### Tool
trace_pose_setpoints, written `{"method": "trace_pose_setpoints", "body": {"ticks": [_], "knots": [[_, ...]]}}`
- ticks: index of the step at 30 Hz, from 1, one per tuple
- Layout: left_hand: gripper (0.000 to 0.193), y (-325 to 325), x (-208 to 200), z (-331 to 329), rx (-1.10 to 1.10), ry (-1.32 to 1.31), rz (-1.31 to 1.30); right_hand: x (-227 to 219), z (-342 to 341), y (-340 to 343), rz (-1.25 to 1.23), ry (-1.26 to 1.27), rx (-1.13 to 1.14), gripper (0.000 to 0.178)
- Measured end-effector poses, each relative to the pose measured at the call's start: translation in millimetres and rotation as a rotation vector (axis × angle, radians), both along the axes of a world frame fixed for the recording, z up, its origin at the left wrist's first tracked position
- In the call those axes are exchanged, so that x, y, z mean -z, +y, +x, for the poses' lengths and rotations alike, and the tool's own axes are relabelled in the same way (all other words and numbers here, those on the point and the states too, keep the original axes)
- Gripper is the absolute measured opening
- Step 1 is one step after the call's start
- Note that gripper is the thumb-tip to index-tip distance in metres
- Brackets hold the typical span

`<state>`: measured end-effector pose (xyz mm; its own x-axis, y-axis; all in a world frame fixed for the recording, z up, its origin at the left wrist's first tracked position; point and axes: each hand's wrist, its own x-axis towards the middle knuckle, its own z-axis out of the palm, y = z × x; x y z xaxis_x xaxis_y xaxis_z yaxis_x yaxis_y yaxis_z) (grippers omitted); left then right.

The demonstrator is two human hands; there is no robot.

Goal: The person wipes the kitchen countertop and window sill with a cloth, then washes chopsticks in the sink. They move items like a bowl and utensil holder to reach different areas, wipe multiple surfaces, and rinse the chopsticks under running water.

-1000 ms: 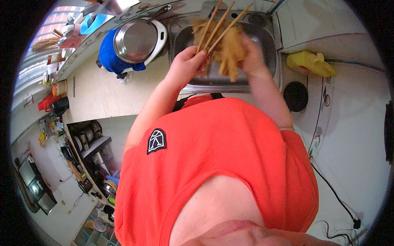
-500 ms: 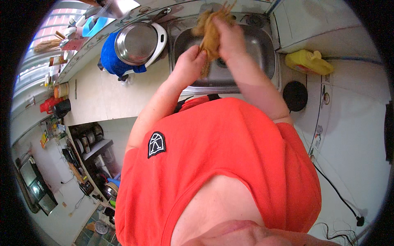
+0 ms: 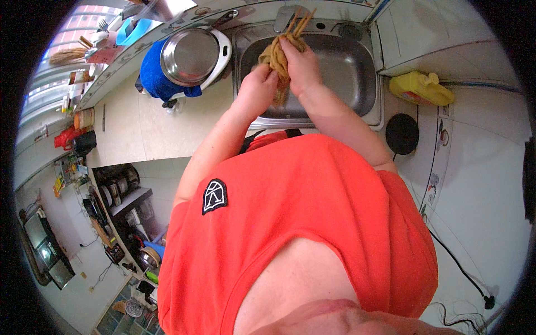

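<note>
Both hands are together above the metal sink (image 3: 357, 67), closed around a bunched tan cloth (image 3: 273, 54). Thin light-brown sticks, which look like chopsticks (image 3: 303, 23), poke out of the cloth at its far end. My right hand (image 3: 301, 64) grips the upper part of the bundle. My left hand (image 3: 259, 86) grips its left side, slightly lower. Loose cloth hangs below, between the hands. How the sticks lie inside the folds is hidden.
Left of the sink, a steel lid or pan (image 3: 190, 56) rests with a blue cloth (image 3: 153, 70) and a white-rimmed container (image 3: 225, 47). Right of it are a yellow jug (image 3: 419, 88) and a black round object (image 3: 402, 134). A utensil shelf (image 3: 120, 56) lines the window.
My hands have drawn slightly nearer to me and left, with the cloth bunched more tightly. The sticks now show more clearly at the far end.
</note>
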<state>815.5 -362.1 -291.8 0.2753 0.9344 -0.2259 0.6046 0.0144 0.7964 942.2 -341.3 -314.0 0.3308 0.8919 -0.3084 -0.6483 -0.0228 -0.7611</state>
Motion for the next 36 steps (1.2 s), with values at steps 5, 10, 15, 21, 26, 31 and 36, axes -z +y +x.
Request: {"method": "trace_pose_setpoints", "body": {"ticks": [5, 10, 15, 21, 26, 31, 36], "knots": [[0.03, -18.9, -6.8, 4.1, -0.039, -0.017, -0.129, 10.0, 26.4, 28.7, -0.069, -0.048, 0.018, 0.033], [0.03, -14.1, -16.9, 12.1, 0.0, 0.093, -0.07, 11.9, 33.0, 44.5, -0.112, -0.104, 0.191, 0.035], [0.028, -0.8, 11.8, -1.9, -0.081, -0.109, -0.068, 22.6, -10.3, 6.6, -0.037, -0.226, -0.042, 0.034], [0.025, -27.0, 1.2, -7.6, -0.024, -0.044, -0.148, 21.7, 54.7, 64.3, -0.182, -0.038, 0.125, 0.037], [0.029, -25.8, -23.2, -11.4, -0.109, -0.355, -0.483, 61.1, 134.5, 69.2, 0.129, 0.233, -0.032, 0.038], [0.025, -24.7, -19.0, -3.8, -0.103, -0.456, -0.608, -8.2, 104.1, 36.7, 0.196, 0.218, -0.23, 0.02], [0.022, -28.2, -13.2, 7.5, 0.0, -0.329, -0.314, 20.6, 94.9, 58.8, 0.1, 0.255, -0.012, 0.032]]}}
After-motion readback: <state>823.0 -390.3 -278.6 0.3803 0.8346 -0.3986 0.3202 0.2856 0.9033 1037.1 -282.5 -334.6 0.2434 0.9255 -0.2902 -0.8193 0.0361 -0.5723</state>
